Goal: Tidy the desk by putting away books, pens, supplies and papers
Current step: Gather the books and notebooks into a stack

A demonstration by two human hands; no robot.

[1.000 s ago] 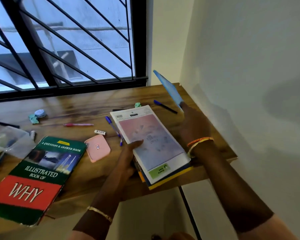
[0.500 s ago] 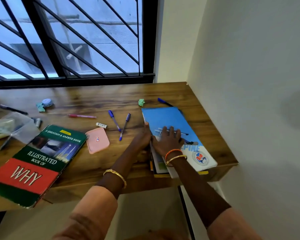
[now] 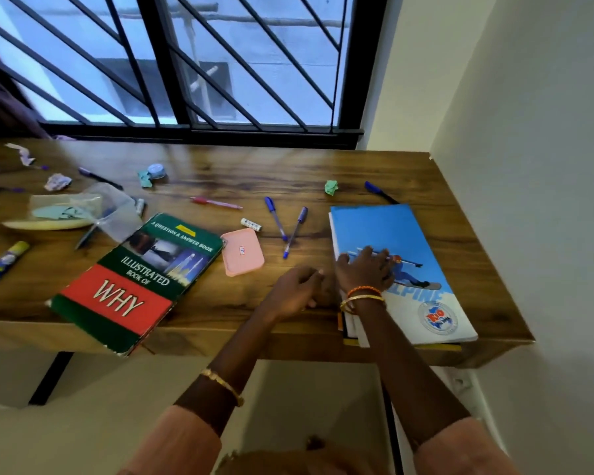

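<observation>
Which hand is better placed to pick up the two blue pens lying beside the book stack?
Probably the left hand: it hovers free just below the two blue pens, while the right hand presses on the blue book.

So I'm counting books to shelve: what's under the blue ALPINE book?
Under the blue ALPINE book white page edges and a yellow cover edge of other books show. Their covers and count are hidden. The right hand rests on top.

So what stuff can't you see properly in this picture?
Head view:
- Books under the blue book: covered, only edges show.
- Its title: right hand hides the first letters.
- White eraser: print too small to read.
- Plastic bag contents: blurred.
</observation>
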